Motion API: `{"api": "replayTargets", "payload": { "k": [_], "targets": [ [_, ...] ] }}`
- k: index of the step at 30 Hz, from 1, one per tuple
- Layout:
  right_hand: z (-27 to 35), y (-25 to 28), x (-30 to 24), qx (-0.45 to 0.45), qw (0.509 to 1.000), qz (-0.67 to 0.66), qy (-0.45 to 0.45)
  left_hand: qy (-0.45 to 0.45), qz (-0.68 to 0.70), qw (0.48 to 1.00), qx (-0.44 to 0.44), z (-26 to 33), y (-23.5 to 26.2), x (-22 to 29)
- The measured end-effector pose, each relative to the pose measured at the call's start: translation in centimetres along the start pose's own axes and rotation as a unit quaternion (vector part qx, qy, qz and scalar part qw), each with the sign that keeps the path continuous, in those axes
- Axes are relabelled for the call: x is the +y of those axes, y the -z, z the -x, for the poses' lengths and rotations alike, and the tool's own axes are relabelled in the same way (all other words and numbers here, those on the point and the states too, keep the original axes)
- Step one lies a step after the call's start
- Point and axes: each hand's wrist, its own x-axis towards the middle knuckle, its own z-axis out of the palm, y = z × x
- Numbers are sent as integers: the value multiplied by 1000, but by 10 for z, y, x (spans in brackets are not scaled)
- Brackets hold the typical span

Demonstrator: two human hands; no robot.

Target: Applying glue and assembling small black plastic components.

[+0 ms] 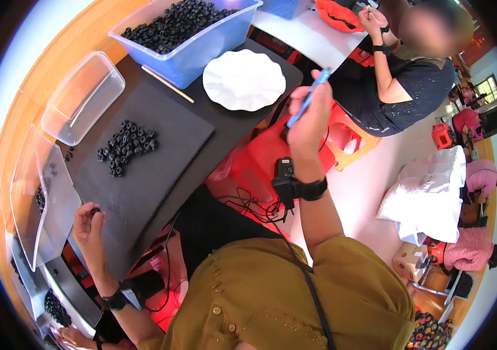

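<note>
My left hand (87, 232) is beside the near left edge of a black mat (167, 151). Its thumb and fingertips pinch a small black ring-shaped piece (95, 211). Raised over the aisle to the right of the table, my right hand (310, 131) grips a slim blue pen-shaped tool (308, 100), pointing up and to the right. A loose pile of similar black rings (125, 149) lies on the mat. Left of my left hand stands a clear plastic box (56, 213) with a few black pieces in it.
A large translucent bin (202, 58) full of black pieces stands at the table's far end. Near it are a white scalloped plate (244, 80), a wooden stick (168, 84) and a clear tray (88, 96). Red stools (254, 169) and a seated person (397, 87) are at right.
</note>
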Motion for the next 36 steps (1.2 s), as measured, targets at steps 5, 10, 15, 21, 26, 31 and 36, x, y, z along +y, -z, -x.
{"api": "replayTargets", "payload": {
  "k": [5, 10, 15, 21, 26, 31, 36],
  "targets": [
    [4, -2, 5, -124, 992, 9, -27, -6, 9, 1000, 26, 9, -1, 2],
    [81, -66, -9, -358, 924, 70, -111, -10, 127, 991, 42, 22, -19, 15],
    [138, -112, -22, -558, 829, -21, -37, -15, 256, 966, -27, 36, -32, 19],
    [169, -141, -26, -596, 798, -83, 38, 3, 303, 951, -70, 47, -31, 13],
    [176, -150, -25, -624, 777, -72, 42, 30, 282, 956, -71, 57, -31, 14],
    [176, -154, -19, -659, 744, -107, -1, 41, 266, 958, -101, 61, -22, 5],
    [172, -149, -9, -659, 740, -136, 4, 42, 282, 955, -79, 58, -36, 7]
  ]
}}
